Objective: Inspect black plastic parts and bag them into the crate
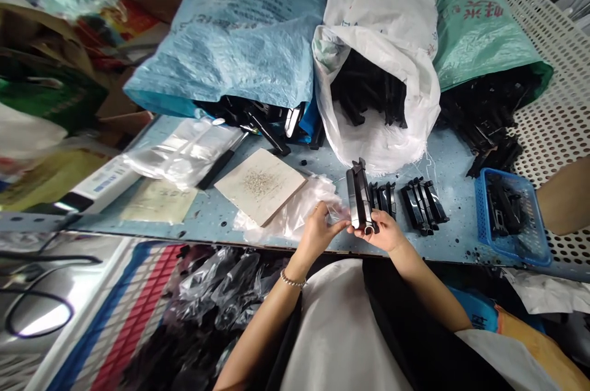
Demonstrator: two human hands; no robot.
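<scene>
My right hand (385,232) is closed around the lower end of a glossy black plastic strip part (358,197), held tilted over the table edge. It may be more than one strip stacked together. My left hand (318,232), with a beaded bracelet at the wrist, pinches thin clear plastic beside the part. Its thumb reaches toward the part's lower end. The plastic bag (335,214) merges with a pile of clear bags (295,219) to the left. Just right of the held part lie two small groups of similar black parts (423,205).
Behind stand a blue sack (239,28), a white sack (382,16) and a green sack (479,22), all spilling or holding black parts. A square board (260,185) lies left, near wrapped bags (184,148). A blue basket (544,237) with black parts stands right.
</scene>
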